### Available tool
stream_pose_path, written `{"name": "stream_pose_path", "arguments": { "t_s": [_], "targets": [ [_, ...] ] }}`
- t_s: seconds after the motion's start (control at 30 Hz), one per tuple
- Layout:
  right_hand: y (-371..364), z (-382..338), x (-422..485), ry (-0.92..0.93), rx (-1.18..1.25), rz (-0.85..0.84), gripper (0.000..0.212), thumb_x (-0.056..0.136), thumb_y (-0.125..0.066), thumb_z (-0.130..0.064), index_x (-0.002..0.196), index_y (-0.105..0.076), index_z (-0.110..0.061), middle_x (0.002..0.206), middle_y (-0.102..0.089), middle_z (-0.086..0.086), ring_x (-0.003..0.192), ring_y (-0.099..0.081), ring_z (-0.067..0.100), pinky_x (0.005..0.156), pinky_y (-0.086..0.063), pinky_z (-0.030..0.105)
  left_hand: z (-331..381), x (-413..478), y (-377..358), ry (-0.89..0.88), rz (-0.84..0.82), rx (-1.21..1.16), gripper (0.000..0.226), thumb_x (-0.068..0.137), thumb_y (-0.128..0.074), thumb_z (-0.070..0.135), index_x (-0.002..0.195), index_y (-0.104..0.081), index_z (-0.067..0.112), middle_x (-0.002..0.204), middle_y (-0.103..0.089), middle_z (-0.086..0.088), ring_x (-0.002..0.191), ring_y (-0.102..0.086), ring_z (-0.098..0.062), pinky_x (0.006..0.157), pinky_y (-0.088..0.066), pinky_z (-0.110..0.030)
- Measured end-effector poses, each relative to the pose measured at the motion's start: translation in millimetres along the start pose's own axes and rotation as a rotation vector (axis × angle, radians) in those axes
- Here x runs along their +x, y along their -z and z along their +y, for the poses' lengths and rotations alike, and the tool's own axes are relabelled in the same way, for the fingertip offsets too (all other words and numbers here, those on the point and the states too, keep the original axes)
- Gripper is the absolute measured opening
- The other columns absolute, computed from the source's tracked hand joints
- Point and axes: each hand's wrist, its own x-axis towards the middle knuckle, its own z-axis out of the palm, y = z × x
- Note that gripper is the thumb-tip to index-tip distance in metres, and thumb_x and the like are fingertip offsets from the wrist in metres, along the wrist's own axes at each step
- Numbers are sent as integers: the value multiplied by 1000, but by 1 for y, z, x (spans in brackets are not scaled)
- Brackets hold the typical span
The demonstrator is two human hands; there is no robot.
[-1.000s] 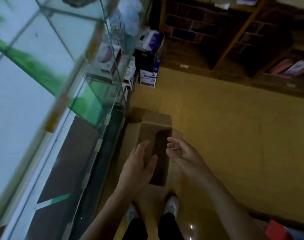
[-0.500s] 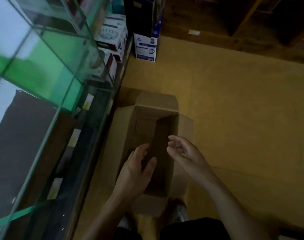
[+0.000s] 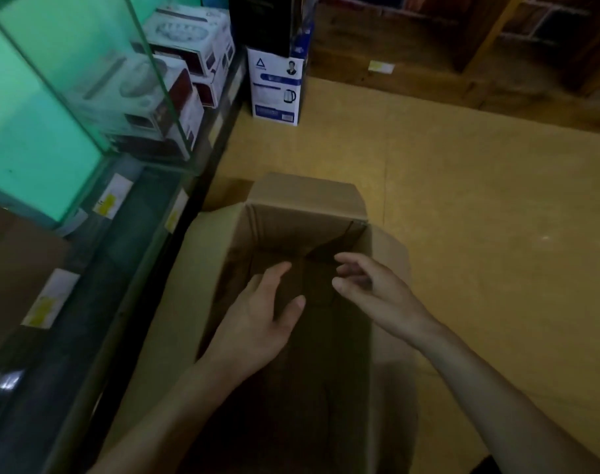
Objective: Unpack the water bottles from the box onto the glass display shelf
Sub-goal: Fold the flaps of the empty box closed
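Currently, an open cardboard box stands on the yellow floor, along the floor's left edge, with its left flap close against the base of the glass display shelf. All four flaps are folded outward. The far flap tilts up and away from the person.

Hand state:
- Left hand: reaches over the box opening from the near-left side, back of the hand up, fingers straight and slightly spread, thumb out to the right. It grips nothing.
- Right hand: reaches over the opening from the near-right side, fingers loosely curved toward the left hand, thumb below them. It grips nothing.
- The two hands are near each other but do not touch.

The box interior is dark. Its far wall and a corner seam are visible, but whether bottles lie in the bottom cannot be told from this view.

Surroundings:
- White boxed appliances sit stacked behind the glass at the far end of the shelf.
- Yellow-and-white price labels are fixed along the lower shelf edges.
- A kettle carton stands upright on the floor near its far-left corner, well apart from the cardboard box.
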Motion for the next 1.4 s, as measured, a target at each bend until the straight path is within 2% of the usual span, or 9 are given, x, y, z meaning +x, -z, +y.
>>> {"name": "stream_pose_path", "arguments": {
  "t_s": [0.1,0.5,0.6,0.77,0.83,1.1,1.2,1.33,1.4],
  "targets": [
    [-4,2,22,28,-50,25,48,101,-62,-38,146,-48,-33,136,-55,-9,123,-55,9,108,-49,34,-10,15,-1,-67,21,46,59,99,-53,48,152,-29,40,146,-46,9,132,-47,-6,105,-47,-30],
    [8,12,77,7,-40,201,42,101,-61,-38,142,-53,-29,125,-53,-11,111,-54,7,89,-48,25,-12,34,7,-74,41,83,62,100,-51,48,155,-26,35,153,-42,3,138,-44,-14,109,-44,-34],
    [14,17,86,-33,67,230,44,101,-63,-35,142,-52,-26,134,-57,-3,109,-60,12,97,-56,39,-17,40,7,-73,36,97,63,100,-52,47,156,-27,32,154,-41,1,140,-43,-15,110,-43,-35],
    [18,14,94,-96,224,251,61,99,-67,-30,154,-40,-22,151,-41,7,104,-58,16,83,-57,29,-28,49,6,-21,26,86,62,100,-53,47,155,-29,31,153,-42,-2,139,-44,-19,111,-44,-40],
    [17,12,98,-133,231,268,67,98,-69,-31,155,-36,-24,156,-34,6,95,-58,12,91,-58,34,-30,51,5,-1,27,89,62,100,-53,46,155,-30,30,153,-42,-3,140,-44,-21,111,-42,-39],
    [20,6,105,-179,667,201,93,96,-71,-25,164,-10,-14,138,-52,12,122,-61,26,117,-43,43,-32,65,14,72,71,6,59,100,-55,43,154,-32,32,155,-40,-2,140,-43,-23,113,-41,-42],
    [22,15,108,-170,824,179,77,95,-71,-22,158,-29,-5,140,-53,11,117,-63,25,120,-38,42,-36,66,19,100,113,-20,57,100,-55,43,152,-33,34,153,-45,-2,138,-46,-22,113,-41,-41],
    [26,18,107,-122,1010,183,20,101,-62,-19,120,-59,-14,126,-58,5,105,-59,26,118,-40,44,-35,64,29,101,210,6,54,101,-57,36,151,-40,27,150,-47,-5,134,-51,-25,105,-43,-35],
    [26,20,105,-72,975,164,27,102,-60,-20,129,-56,-22,124,-58,1,110,-57,27,114,-43,43,-37,61,33,95,266,-10,48,100,-59,29,147,-47,23,143,-52,-5,127,-55,-25,101,-45,-33]
  ]
}}
